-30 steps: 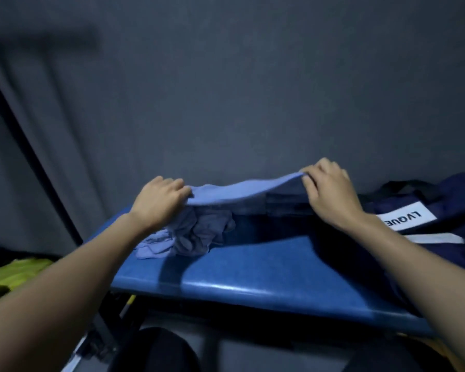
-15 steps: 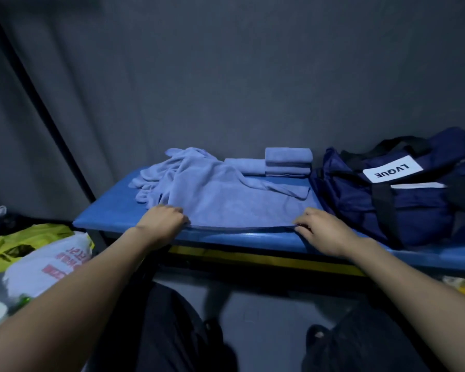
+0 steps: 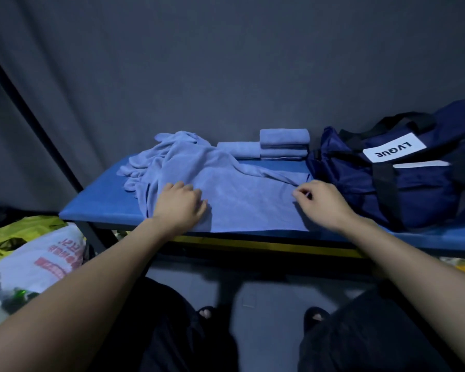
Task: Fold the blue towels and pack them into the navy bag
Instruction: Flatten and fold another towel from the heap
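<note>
Towel [image 3: 242,194] is spread flat on blue counter [image 3: 91,200], near edge along counter front, long axis approx left-right; far part runs up into an unfolded heap [image 3: 156,159] at back-left. L hand [image 3: 179,205] is laid on towel's left portion, fingers relaxed, nothing gripped. R hand [image 3: 320,202] is at towel's right edge, fingers curled; whether fabric is pinched can't be told. Both hands sit on near half, so far edge lies away from both grips, toward the wall. Folded towels [image 3: 282,143] are stacked at back, just beside navy bag [image 3: 387,178] on the right. Est. step: smoothing before first fold. R hand is nearer the bag; a fold along the long axis is judged likely next.
</note>
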